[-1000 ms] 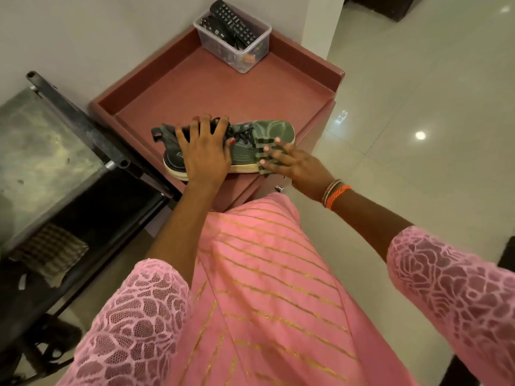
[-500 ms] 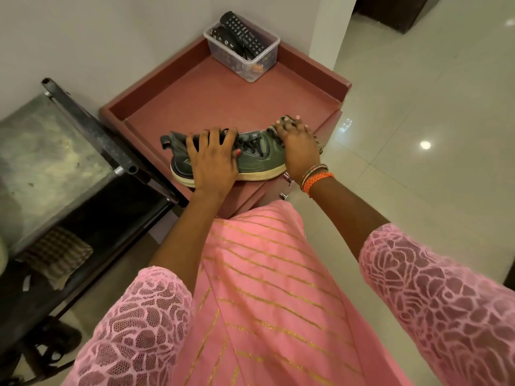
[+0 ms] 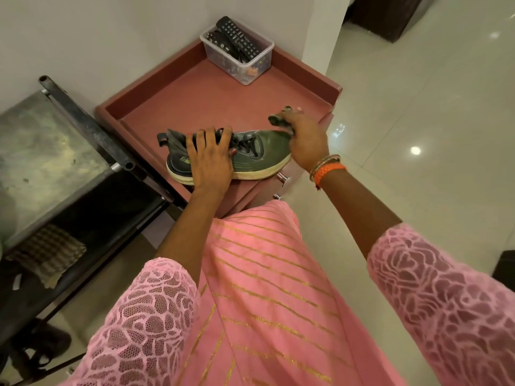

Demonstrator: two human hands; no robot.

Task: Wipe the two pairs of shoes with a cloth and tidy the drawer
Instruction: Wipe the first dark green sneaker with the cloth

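Note:
A dark green sneaker [image 3: 259, 154] with a pale sole lies on its side at the front edge of a reddish-brown cabinet top [image 3: 200, 101]. My left hand [image 3: 210, 160] presses flat over its laces and middle, holding it down. My right hand [image 3: 303, 137] sits at the toe, closed on a small greenish cloth [image 3: 278, 118] that pokes out above the fingers. Two drawer knobs [image 3: 284, 178] show on the cabinet front just below the shoe. No other shoe is visible.
A clear plastic box [image 3: 248, 65] of remote controls stands in the cabinet's back corner by the wall. A dark metal rack [image 3: 83, 129] with a worn top stands at the left, a checked cloth [image 3: 47, 252] on its lower shelf. Glossy floor tiles spread to the right.
My right hand with the cloth has swept from the shoe's near side up over the toe to its far end. My left hand has stayed pressed on the shoe.

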